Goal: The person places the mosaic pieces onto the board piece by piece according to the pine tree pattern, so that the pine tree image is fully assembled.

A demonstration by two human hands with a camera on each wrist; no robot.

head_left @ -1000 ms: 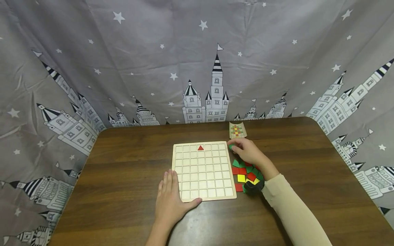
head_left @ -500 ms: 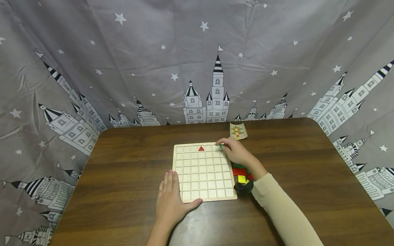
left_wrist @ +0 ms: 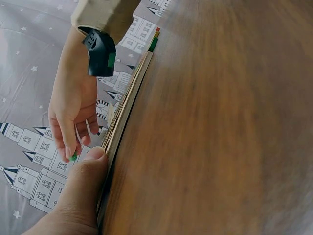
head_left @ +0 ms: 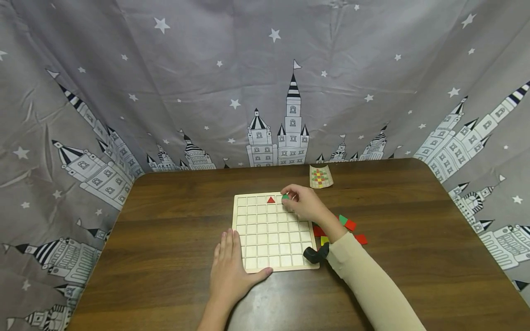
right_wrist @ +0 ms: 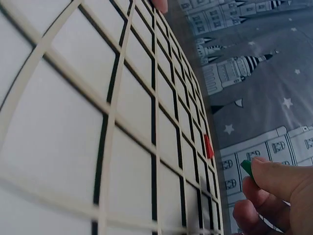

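A wooden grid board (head_left: 234, 220) lies on the table, with a red triangle tile (head_left: 271, 200) in a cell of its far row. My left hand (head_left: 228, 271) rests at the board's near left corner, fingers straight along the left edge and thumb on the near edge. Between thumb and forefinger my right hand (head_left: 307, 204) pinches a small green tile (right_wrist: 246, 167) over the far row, just right of the red triangle. In the right wrist view the tile is held above the board, apart from it. Its full shape is hidden by the fingers.
Loose red, green and yellow tiles (head_left: 361, 239) lie right of the board, partly hidden under the right forearm. A small pattern card (head_left: 320, 177) lies behind the board, near the table's (head_left: 174, 220) far edge. A grey castle-print curtain (head_left: 198, 92) hangs behind.
My right hand has moved left with the green tile, from beyond the board's right edge to over the far row near the red triangle. The left hand has stayed put.
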